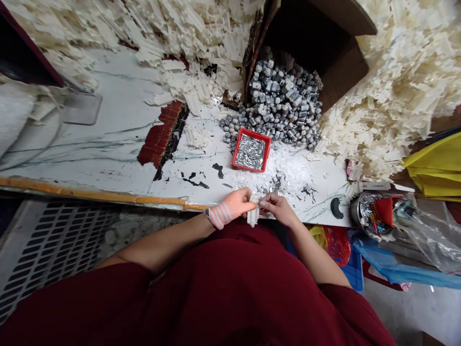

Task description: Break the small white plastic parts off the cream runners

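My left hand (232, 207), in an orange and grey striped glove, is closed on a white plastic part (253, 216) at the table's front edge. Bare and pinched together, the fingers of my right hand (278, 207) meet the part's upper right side; whether they hold a smaller piece there I cannot make out. Just beyond the hands lies a scatter of small clear-white plastic pieces (288, 168). A red tray (267, 153) full of small metal pins (250, 151) stands behind them.
A tipped cardboard box (345, 72) spills small grey motors (288, 101). Heaps of cream plastic parts (403, 96) line the back and right. A metal bowl (355, 211) of odds and ends stands at right, near a black curved piece (336, 208). A plastic crate (50, 240) sits below left.
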{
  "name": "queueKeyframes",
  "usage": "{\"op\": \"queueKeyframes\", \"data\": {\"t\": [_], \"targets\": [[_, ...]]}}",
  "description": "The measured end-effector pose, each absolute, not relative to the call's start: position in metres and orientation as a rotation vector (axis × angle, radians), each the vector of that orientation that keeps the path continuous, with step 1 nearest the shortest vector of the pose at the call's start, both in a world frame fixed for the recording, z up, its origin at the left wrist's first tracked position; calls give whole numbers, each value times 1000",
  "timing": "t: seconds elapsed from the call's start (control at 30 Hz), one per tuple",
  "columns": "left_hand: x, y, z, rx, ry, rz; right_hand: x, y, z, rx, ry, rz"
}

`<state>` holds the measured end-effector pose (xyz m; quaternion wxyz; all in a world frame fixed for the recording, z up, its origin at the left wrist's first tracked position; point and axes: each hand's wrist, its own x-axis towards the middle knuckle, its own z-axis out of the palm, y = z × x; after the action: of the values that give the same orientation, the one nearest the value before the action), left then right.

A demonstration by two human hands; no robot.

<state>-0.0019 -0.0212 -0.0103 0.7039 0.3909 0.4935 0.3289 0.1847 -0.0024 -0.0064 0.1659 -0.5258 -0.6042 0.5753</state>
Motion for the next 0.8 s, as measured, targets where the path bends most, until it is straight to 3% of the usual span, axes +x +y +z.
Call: {"op": "queueKeyframes", "data": {"t": [0.07, 0.2, 0.3, 0.4, 0.57, 0.8], "targets": [[-4, -20, -10, 821, 1089, 693, 189, 8, -14, -1584, -1797, 1461], [-7, -18, -14, 775, 1115, 688, 183, 24, -30, -1785, -2135, 733], [-7, -18, -18, 772, 1131, 708, 175, 28, -37, -1788, -2316, 529], [-6, -18, -17, 798, 1168, 722, 175, 27, -34, -1777, -2252, 610], [-3, -15, -10, 834, 1234, 695, 180, 12, -12, -1542, -1862, 1283], [2, -17, -6, 800, 1177, 682, 174, -6, 1, -1572, -1912, 1195]]}}
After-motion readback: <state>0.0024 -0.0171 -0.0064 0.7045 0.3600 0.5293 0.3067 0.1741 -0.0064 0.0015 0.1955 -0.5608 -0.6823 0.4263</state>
